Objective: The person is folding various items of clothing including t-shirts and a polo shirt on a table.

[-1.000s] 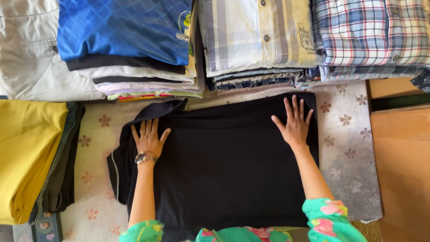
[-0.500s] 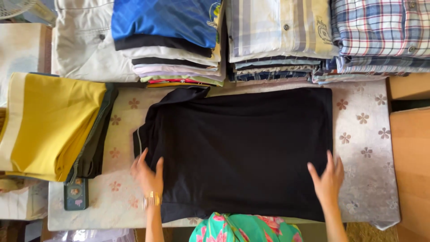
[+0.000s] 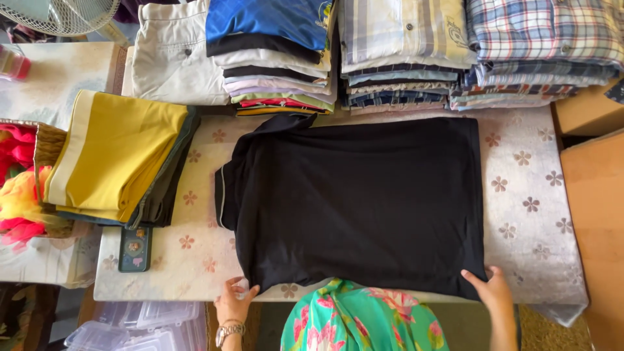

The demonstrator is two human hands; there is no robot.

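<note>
On the floral table, both hands moved back to black shirt's [image 3: 354,205] near hem, left hand [image 3: 234,300] open, right hand [image 3: 491,286] pinching corner.

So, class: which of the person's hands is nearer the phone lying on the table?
Left. The left hand is at the black shirt's near left corner, close to the phone; the right hand is at the far-side corner.
</note>
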